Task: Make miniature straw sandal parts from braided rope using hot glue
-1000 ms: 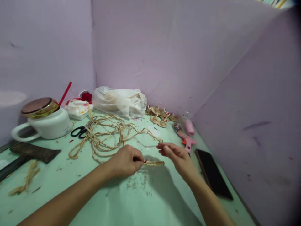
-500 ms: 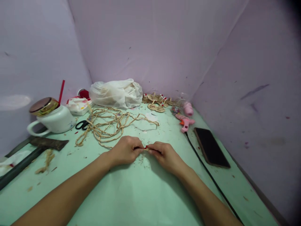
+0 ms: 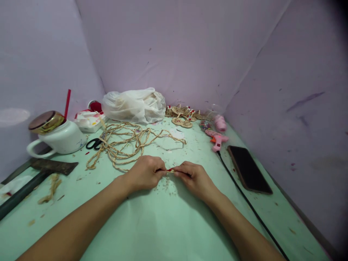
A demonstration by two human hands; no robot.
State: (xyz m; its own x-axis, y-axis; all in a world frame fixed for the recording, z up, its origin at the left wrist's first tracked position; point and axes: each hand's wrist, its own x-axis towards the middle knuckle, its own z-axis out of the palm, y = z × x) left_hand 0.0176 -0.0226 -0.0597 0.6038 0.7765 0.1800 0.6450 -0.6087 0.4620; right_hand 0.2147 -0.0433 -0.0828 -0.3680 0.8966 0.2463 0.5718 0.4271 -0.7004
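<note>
My left hand (image 3: 148, 172) and my right hand (image 3: 194, 179) meet over the middle of the table, both closed in a pinch. Between their fingertips runs a short piece of straw-coloured cord with red on it (image 3: 170, 170); most of it is hidden by the fingers. Just beyond my left hand lies a loose heap of twisted straw rope (image 3: 122, 145), and one strand reaches down to that hand. Black-handled scissors (image 3: 94, 144) rest at the heap's left side, their blades partly covered by the rope.
A hammer (image 3: 49, 167) and a white mug (image 3: 63, 139) with a gold lid stand left. At the back are a white plastic bag (image 3: 136, 105) and woven pieces with beads (image 3: 182, 117). A pink glue gun (image 3: 216, 139), its black cable (image 3: 244, 199) and a phone (image 3: 250, 169) lie right.
My right hand has drawn slightly away to the right, so more of the red-marked cord shows between the fingertips. The view has shifted a little; the left hand keeps its grip.
</note>
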